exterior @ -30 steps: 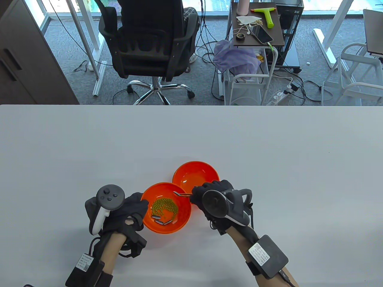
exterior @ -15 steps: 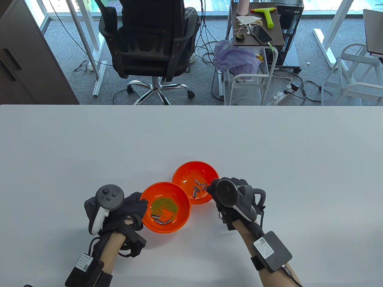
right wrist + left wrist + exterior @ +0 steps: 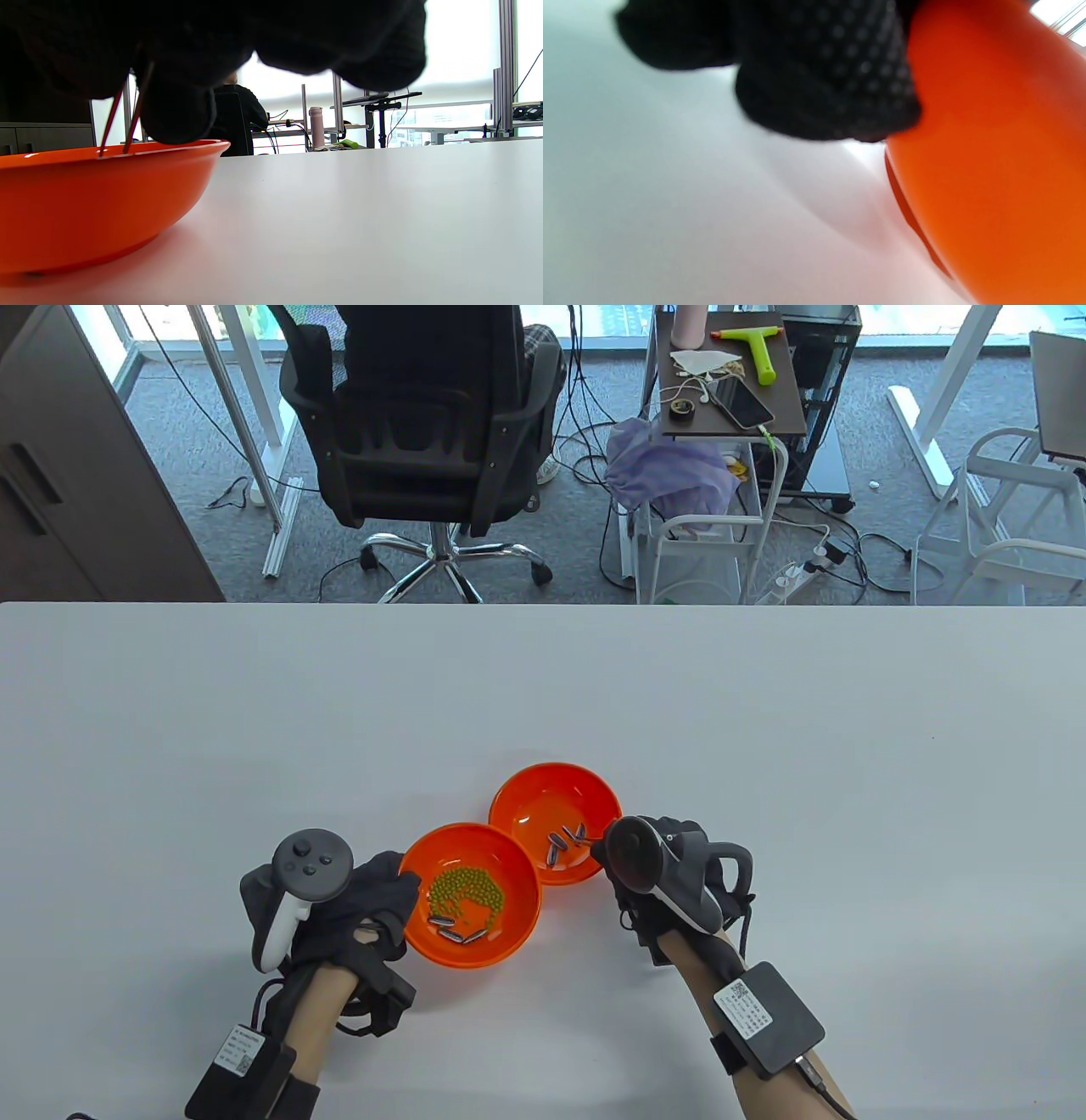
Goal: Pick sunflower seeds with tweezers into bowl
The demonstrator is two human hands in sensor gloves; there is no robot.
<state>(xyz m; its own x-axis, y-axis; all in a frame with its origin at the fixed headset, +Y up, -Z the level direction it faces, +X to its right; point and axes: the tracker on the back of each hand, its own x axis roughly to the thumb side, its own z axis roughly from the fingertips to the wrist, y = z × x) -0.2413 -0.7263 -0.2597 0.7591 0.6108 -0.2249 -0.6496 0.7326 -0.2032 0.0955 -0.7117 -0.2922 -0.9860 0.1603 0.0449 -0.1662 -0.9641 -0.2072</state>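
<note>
Black-gloved, my right hand [image 3: 657, 869] sits at the right rim of the far orange bowl [image 3: 530, 793], its grip closed around the tweezers [image 3: 123, 120]; in the right wrist view the two thin prongs stand slightly apart and dip just inside the bowl's rim. I cannot tell whether anything is between the tips. A few sunflower seeds [image 3: 562, 843] lie in that bowl, near my fingers. My left hand [image 3: 356, 903] grips the left edge of the near orange bowl [image 3: 517, 912], and the left wrist view shows my fingertips [image 3: 818, 84] pressed against its outer wall. This near bowl holds a heap of green beans [image 3: 465, 891] with several more sunflower seeds along the side closest to me. Both bowls touch rim to rim on the pale grey tabletop [image 3: 764, 712]. Beyond the tabletop's far edge is grey carpet with a black office chair [image 3: 424, 432], loose cables, and a small side table [image 3: 730, 381] carrying a phone and a green squeegee.
</note>
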